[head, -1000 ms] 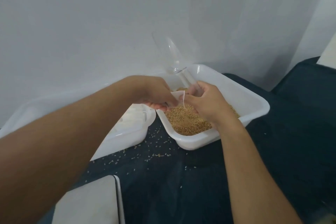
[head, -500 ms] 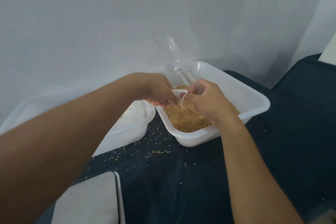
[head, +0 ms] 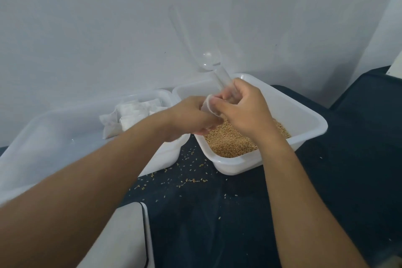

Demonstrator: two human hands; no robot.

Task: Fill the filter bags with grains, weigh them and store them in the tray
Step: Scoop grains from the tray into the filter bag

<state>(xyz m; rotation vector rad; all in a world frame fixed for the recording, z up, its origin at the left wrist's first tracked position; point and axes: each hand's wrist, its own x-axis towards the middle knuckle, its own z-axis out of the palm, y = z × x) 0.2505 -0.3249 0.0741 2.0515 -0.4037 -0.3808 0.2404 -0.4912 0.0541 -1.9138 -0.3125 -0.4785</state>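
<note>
A white tub (head: 304,115) of golden grains (head: 230,146) stands on the dark cloth. Above its near left corner both hands meet at a small white filter bag (head: 208,105). My left hand (head: 191,117) pinches the bag from the left. My right hand (head: 243,109) grips the handle of a clear plastic scoop (head: 208,61), whose bowl points up and away toward the wall, and its thumb and forefinger also pinch the bag's edge. To the left a white tray (head: 65,128) holds several filled filter bags (head: 130,115).
A white scale (head: 121,237) sits at the bottom edge, partly under my left forearm. Spilled grains (head: 189,172) dot the dark cloth between tray and tub. A pale wall stands close behind. Dark cloth extends to the right.
Both hands have risen slightly over the tub with the bag. The scoop has tipped more upright. The view shifted, showing the filled bags in the left tray.
</note>
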